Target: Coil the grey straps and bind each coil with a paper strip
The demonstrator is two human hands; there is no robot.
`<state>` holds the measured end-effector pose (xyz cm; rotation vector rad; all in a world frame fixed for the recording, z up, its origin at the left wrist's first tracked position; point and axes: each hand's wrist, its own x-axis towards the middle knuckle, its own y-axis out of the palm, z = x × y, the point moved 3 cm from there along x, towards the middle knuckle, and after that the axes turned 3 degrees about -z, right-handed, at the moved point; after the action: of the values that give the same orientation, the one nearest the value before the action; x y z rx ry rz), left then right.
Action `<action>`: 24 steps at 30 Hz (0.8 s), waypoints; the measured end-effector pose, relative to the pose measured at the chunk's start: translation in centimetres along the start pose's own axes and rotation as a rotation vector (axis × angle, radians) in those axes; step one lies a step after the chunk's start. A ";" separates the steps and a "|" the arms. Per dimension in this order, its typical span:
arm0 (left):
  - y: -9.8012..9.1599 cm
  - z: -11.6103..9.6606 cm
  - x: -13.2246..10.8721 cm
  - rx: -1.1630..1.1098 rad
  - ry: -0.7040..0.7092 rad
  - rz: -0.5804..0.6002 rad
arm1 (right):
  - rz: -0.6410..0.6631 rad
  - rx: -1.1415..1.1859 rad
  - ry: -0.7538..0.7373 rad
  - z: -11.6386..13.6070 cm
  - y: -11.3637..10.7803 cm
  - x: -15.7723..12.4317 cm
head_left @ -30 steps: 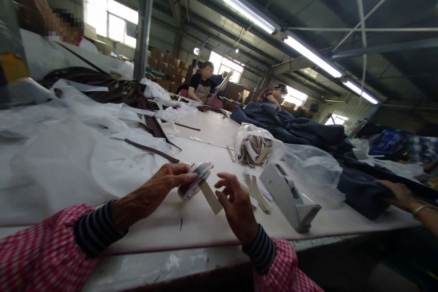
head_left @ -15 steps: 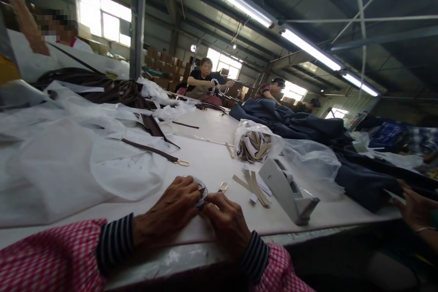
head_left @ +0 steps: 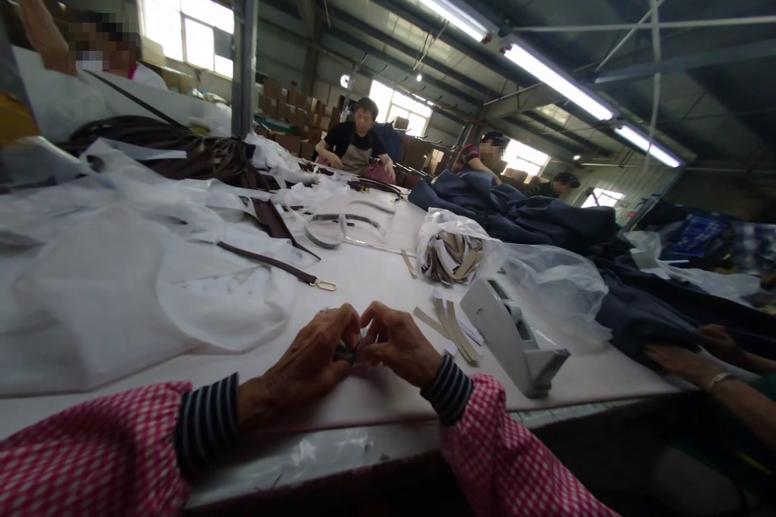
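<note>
My left hand (head_left: 315, 355) and my right hand (head_left: 397, 343) meet fingertip to fingertip on the white table (head_left: 376, 283), near its front edge. Both are closed around a small dark bundle (head_left: 345, 354), mostly hidden by the fingers. A brown strap with a gold clasp (head_left: 324, 285) lies just beyond my left hand, partly under white bags (head_left: 151, 275). Loose tan card strips (head_left: 452, 323) lie right of my right hand.
A grey tape dispenser (head_left: 512, 339) stands at the right. Behind it sit a clear plastic bag of card strips (head_left: 454, 254) and dark blue cloth (head_left: 546, 226). Another person's hand (head_left: 685, 359) rests at the right edge. Other people work further along the table.
My hands have turned inward and now press together over the bundle. A curled strap piece has appeared on the table further back. The neighbour's hand has moved onto the dark cloth.
</note>
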<state>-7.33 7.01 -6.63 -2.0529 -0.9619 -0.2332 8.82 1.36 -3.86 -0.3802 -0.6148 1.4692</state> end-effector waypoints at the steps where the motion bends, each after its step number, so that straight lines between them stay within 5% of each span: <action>1: -0.2 -0.2 0.0 0.012 -0.018 -0.002 | 0.060 0.006 -0.006 0.0 0.0 0.4; 6: -1.3 -0.7 0.1 0.198 -0.059 0.043 | 0.160 -0.023 -0.022 -0.2 -0.3 1.6; 10: -1.3 -0.3 0.2 0.301 0.045 0.121 | 0.186 -0.006 0.010 -0.6 -0.3 1.6; 13: -1.0 -0.2 0.3 0.240 0.118 0.168 | 0.234 0.012 0.042 -0.1 -0.7 1.6; 19: -1.0 -0.7 0.2 0.138 0.168 0.177 | 0.543 -0.119 0.077 1.8 -1.5 3.0; 24: -1.0 -0.5 0.2 0.130 0.199 0.170 | 0.623 -0.210 0.101 2.4 -1.4 4.1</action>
<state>-7.84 7.10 -5.63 -1.9385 -0.6603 -0.2714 8.47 5.04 -0.55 -0.8615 -0.5981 1.9642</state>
